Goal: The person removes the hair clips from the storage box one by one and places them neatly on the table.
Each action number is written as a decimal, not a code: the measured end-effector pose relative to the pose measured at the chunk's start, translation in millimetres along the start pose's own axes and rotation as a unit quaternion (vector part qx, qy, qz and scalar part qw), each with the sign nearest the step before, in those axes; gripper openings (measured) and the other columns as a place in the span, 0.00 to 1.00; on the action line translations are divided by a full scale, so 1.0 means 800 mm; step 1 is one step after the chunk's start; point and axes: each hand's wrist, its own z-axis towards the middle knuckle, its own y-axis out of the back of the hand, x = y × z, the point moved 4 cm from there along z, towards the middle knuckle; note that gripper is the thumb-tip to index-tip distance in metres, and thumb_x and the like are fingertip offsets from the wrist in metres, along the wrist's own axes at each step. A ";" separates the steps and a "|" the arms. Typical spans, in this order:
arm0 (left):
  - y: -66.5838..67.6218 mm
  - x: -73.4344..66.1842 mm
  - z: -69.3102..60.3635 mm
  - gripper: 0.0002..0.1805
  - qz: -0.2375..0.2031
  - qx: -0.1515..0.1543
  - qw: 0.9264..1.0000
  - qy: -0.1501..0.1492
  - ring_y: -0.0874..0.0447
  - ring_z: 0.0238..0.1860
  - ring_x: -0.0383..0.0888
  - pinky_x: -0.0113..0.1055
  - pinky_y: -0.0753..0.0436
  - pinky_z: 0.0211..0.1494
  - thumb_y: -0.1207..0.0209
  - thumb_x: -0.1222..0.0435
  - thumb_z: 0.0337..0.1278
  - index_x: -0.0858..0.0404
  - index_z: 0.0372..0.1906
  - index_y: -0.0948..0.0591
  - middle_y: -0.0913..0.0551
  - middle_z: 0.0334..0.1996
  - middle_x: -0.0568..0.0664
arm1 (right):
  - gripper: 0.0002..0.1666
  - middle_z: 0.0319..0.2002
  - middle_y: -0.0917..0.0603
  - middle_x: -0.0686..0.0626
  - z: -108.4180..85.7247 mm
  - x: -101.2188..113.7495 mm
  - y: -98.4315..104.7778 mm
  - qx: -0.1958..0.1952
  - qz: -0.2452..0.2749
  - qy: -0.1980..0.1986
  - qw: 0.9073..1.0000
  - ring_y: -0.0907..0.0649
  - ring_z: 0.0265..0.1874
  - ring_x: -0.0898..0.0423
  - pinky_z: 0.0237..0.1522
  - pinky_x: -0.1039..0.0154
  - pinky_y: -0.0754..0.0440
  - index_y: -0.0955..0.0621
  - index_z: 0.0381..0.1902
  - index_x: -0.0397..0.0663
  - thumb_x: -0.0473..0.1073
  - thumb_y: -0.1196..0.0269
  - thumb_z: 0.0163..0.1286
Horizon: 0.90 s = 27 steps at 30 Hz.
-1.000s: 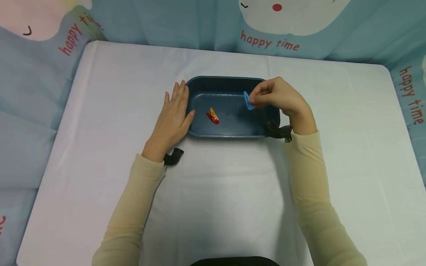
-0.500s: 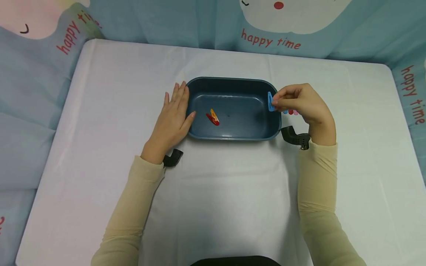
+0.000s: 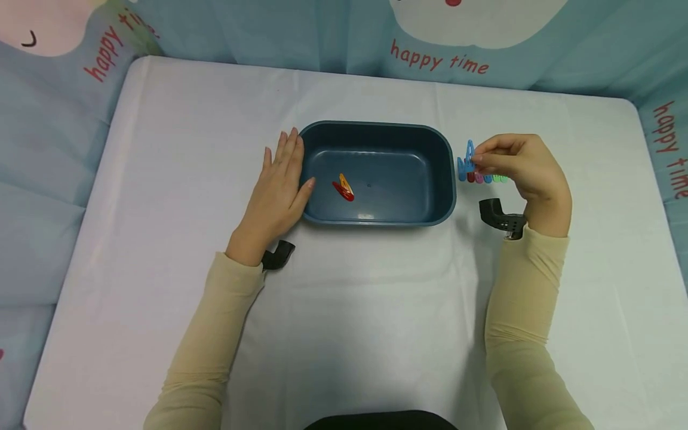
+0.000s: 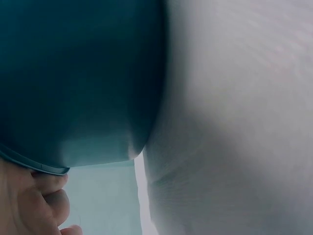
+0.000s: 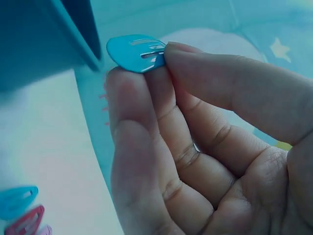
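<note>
A dark blue plastic basin (image 3: 398,194) stands on the white-covered table. My left hand (image 3: 274,191) lies along its left rim, fingers straight and thumb spread over the edge. Inside the basin a red hair clip (image 3: 342,192) and a yellow hair clip (image 3: 345,180) lie overlapping. Just beyond the right rim, my right hand (image 3: 529,164) pinches a light blue snap hair clip (image 5: 134,51) between thumb and fingertip. It hovers above a row of several clips on the table, among them a blue clip (image 3: 461,170) and a red clip (image 5: 25,223); the hand partly hides the row.
A white cloth (image 3: 371,310) covers the table. Behind it hangs a pale blue curtain (image 3: 269,36) with cartoon prints. Black camera mounts jut from both wrists, the right mount (image 3: 502,218) near the clip row.
My right hand has carried the blue hair clip rightward, from over the basin to above the row of clips outside it. The left hand stays on the rim.
</note>
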 end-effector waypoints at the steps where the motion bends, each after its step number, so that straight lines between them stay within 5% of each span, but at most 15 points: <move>1: 0.000 0.000 0.000 0.36 0.000 0.000 1.000 -0.001 0.71 0.74 0.48 0.50 0.65 0.71 0.60 0.55 0.71 0.73 0.72 0.55 0.61 0.74 0.60 | 0.03 0.23 0.15 0.47 -0.001 -0.001 0.003 -0.005 0.004 -0.002 1.000 0.17 0.21 0.56 0.30 0.69 0.19 0.16 0.29 0.37 0.28 0.36 0.60; 11: 0.000 0.000 0.000 0.36 -0.001 0.000 1.000 -0.001 0.71 0.74 0.48 0.48 0.67 0.71 0.60 0.56 0.71 0.74 0.72 0.55 0.61 0.74 0.60 | 0.03 0.24 0.15 0.50 -0.003 -0.015 0.026 -0.046 0.007 -0.035 0.998 0.17 0.23 0.58 0.31 0.71 0.20 0.15 0.28 0.39 0.31 0.36 0.60; 27: -0.001 0.002 0.001 0.36 0.001 0.008 1.000 0.005 0.72 0.74 0.47 0.48 0.67 0.71 0.60 0.55 0.71 0.73 0.72 0.56 0.61 0.74 0.59 | 0.03 0.25 0.16 0.48 -0.011 -0.036 0.058 -0.102 0.081 -0.069 0.989 0.18 0.21 0.57 0.30 0.70 0.19 0.15 0.26 0.37 0.29 0.35 0.58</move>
